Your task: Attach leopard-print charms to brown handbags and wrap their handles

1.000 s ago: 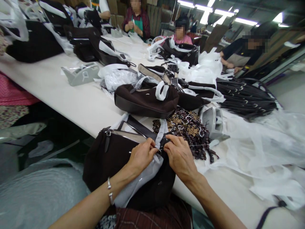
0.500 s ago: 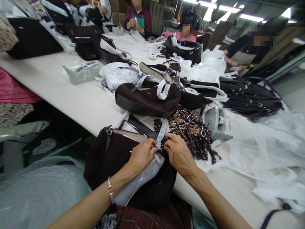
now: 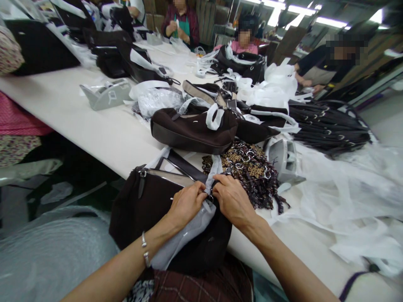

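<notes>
A dark brown handbag (image 3: 138, 214) leans over the table's near edge against my lap, its zip opening facing up. At its right end a metal ring (image 3: 211, 197) joins a strap wrapped in white tissue (image 3: 215, 170). My left hand (image 3: 189, 203) pinches the bag's fitting just left of that ring. My right hand (image 3: 234, 199) has its fingers bent and closed on the strap end to the right of it. Exactly which small part each fingertip grips is hidden. Grey-white wrapping film (image 3: 185, 239) lies across the bag's front, under my left forearm.
Beyond the bag lie leopard-patterned tassels with rings (image 3: 252, 172), another brown handbag (image 3: 192, 130) and two tape dispensers (image 3: 108, 94) (image 3: 285, 161). Black straps (image 3: 330, 128) are piled at right, near loose white film (image 3: 349, 197). A bubble-wrap roll (image 3: 56, 251) stands lower left. Several co-workers are around the table.
The whole view has shifted slightly. Both hands stay at the ring and strap end, with only small finger movements; the handbag lies as before.
</notes>
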The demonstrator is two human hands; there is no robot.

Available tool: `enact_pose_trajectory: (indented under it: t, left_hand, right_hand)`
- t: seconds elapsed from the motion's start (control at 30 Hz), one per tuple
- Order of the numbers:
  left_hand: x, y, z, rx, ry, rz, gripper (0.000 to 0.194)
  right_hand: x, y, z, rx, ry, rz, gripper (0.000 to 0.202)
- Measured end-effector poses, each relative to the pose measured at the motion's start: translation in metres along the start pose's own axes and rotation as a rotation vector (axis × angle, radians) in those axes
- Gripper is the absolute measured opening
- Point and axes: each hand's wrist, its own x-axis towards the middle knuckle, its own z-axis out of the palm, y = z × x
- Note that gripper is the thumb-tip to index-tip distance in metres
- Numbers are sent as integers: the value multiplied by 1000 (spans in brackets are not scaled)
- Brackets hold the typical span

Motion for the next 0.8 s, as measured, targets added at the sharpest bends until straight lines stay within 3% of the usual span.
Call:
enact_pose_trajectory:
  t: [0.23, 0.5, 0.8]
  left_hand:
    - [-2, -2, -2, -24, 2, -2, 9]
    - [-12, 4, -7, 174, -5, -2, 11]
    - [-9, 9, -5, 115, -13, -71, 15]
  right_hand:
    - [11, 12, 4, 195, -77, 38, 14]
    - [15, 20, 5, 337, -121, 44, 19]
    - [9, 13, 13, 217, -68, 36, 17]
